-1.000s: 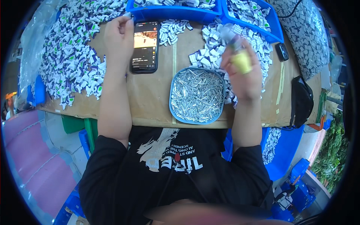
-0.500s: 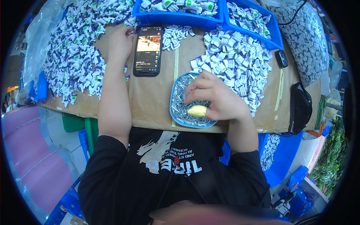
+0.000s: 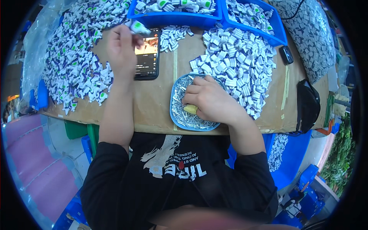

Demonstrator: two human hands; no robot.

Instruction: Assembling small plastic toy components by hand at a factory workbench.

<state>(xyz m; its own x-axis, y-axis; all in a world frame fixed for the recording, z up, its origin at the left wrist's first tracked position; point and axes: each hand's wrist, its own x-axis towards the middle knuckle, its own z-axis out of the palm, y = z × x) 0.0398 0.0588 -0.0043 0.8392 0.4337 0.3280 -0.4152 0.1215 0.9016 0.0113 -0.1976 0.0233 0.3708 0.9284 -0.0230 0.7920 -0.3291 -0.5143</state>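
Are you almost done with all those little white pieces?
Some look done: finished pieces fill the blue bins. In hand: the left hand holds one white-and-green piece, and the right hand reaches into the blue dish of small metal pins. Big heaps of white pieces remain, so plenty is left.

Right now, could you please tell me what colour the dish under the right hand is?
Light blue, seen best in the head view: the dish.
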